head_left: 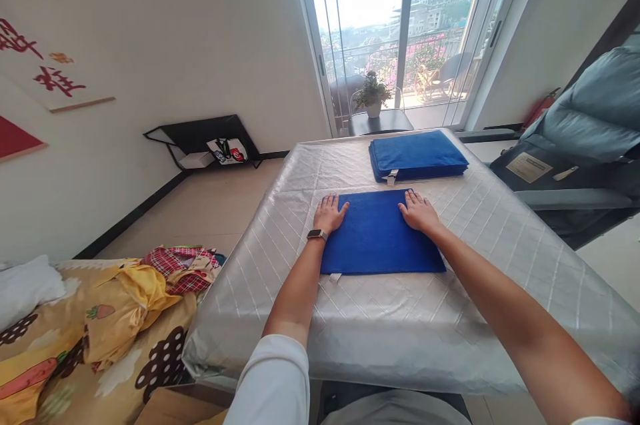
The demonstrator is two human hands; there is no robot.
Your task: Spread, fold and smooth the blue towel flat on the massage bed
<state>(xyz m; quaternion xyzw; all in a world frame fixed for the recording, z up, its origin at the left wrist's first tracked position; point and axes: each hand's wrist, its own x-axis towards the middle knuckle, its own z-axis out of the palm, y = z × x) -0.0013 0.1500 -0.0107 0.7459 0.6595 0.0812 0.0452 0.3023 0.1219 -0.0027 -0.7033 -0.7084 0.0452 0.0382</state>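
1. Nearest, here's the blue cloth [385,238], flat and squared mid-bench [490,238], a white tag [335,277] poking out at its seven o'clock.
2. Left hand [329,213] at the cloth's ten o'clock, right hand [420,212] at two: both palms down, fingers extended, pinching nothing!
3. Beyond, at one o'clock, the blue stack [419,155]: those layers look finished, while the front cloth, smoothing seemingly nearly done, lies apart.

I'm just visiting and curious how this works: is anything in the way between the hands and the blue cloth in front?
Nothing visible is: the left hand and right hand touch the blue cloth directly, at its left and right edges. The blue stack lies beyond it, not between.
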